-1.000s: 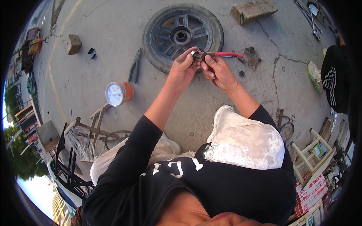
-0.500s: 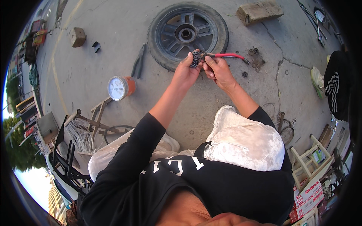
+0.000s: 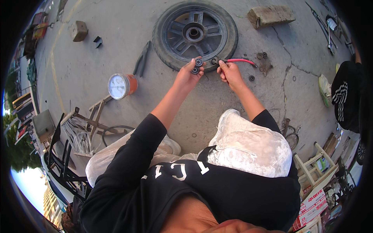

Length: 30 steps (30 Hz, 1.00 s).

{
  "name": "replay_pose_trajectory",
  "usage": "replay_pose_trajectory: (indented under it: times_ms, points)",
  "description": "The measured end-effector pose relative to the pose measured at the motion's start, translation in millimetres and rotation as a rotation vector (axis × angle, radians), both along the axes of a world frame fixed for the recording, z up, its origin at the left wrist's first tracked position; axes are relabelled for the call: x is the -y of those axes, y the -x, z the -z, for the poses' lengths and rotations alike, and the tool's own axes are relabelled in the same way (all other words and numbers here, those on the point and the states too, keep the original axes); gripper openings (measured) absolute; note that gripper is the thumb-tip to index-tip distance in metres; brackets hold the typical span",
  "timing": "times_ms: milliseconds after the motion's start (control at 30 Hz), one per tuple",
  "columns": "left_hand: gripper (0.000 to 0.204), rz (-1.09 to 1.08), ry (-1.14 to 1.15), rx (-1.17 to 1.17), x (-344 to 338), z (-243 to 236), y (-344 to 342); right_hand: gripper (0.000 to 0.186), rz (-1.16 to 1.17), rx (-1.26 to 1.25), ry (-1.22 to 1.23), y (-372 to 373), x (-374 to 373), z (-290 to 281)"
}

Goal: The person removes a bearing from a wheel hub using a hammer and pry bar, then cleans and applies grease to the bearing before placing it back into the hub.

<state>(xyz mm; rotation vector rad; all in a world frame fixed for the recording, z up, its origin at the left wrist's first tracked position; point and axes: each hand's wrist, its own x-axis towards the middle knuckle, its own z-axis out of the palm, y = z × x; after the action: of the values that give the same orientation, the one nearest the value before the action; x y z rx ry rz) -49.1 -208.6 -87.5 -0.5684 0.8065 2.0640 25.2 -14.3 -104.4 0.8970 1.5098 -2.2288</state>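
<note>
Here — two small, dark, ringed bearings [image 3: 199, 62] near red-handled pliers [image 3: 241, 60].

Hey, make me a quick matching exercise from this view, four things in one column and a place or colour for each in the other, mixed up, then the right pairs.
Things:
1. Round parts
2. Bucket
3. Wheel
4. Red-handled tool

Places or colours:
A. Lying flat, near the picture's top edge
B. Held in the right hand
C. Held in the left hand
D. Orange, with a white top

Pairs: 1-C, 2-D, 3-A, 4-B
</note>
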Motion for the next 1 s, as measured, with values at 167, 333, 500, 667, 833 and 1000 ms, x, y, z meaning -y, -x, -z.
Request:
replay_pose_trajectory:
  times_ms: [167, 333, 500, 667, 833, 1000]
  points:
    - [0.038, 0.001, -0.039, 0.014, 1, 6, 0, 0.038, 0.108, 0.060, -0.120, 0, 0, -8]
    - [0.038, 0.016, -0.087, 0.032, 2, 12, -1, 0.036, 0.144, 0.033, -0.083, -6, -8, -5]
    - [0.040, -0.044, -0.218, 0.080, -5, 9, -4, 0.035, -0.017, -0.106, -0.210, -2, -1, -38]
    - [0.040, 0.026, -0.176, 0.085, -5, 0, -2, 0.038, 0.034, -0.106, -0.148, 0, 10, -52]
    - [0.038, 0.279, 0.194, -0.063, 6, -2, 2, 0.037, 0.100, -0.073, -0.064, -4, 3, -38]
    - [0.036, 0.419, 0.504, -0.286, 0, -10, 4, 0.037, 0.080, -0.062, -0.043, -5, 2, -31]
